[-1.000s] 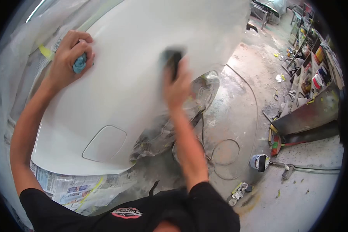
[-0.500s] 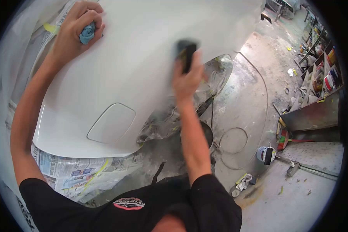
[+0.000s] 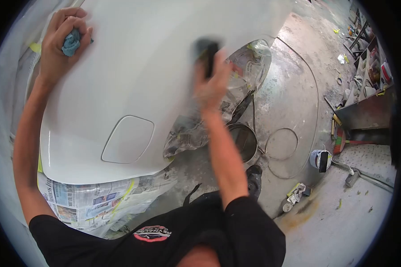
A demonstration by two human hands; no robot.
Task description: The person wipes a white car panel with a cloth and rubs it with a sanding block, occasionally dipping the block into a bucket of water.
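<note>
A white car body panel (image 3: 133, 80) with an outlined fuel flap (image 3: 128, 139) fills the left and middle of the view. At the upper left my left hand (image 3: 62, 46) is closed around a crumpled blue cloth (image 3: 71, 43) and rests against the panel. My right hand (image 3: 213, 84), blurred by motion, grips a dark block (image 3: 210, 58) against the panel, above the wheel opening. Newspaper and clear plastic (image 3: 236, 84) cover that opening.
Newspaper masking (image 3: 93, 200) hangs below the panel. A hose (image 3: 316, 102) loops over the floor beside a round container (image 3: 243, 141). At right are a white bucket (image 3: 317, 159), a broom (image 3: 339, 141) and a cluttered shelf (image 3: 370, 111).
The view has shifted a little. My left hand with the cloth appears further left and lower; my right hand with the block has moved slightly left along the panel.
</note>
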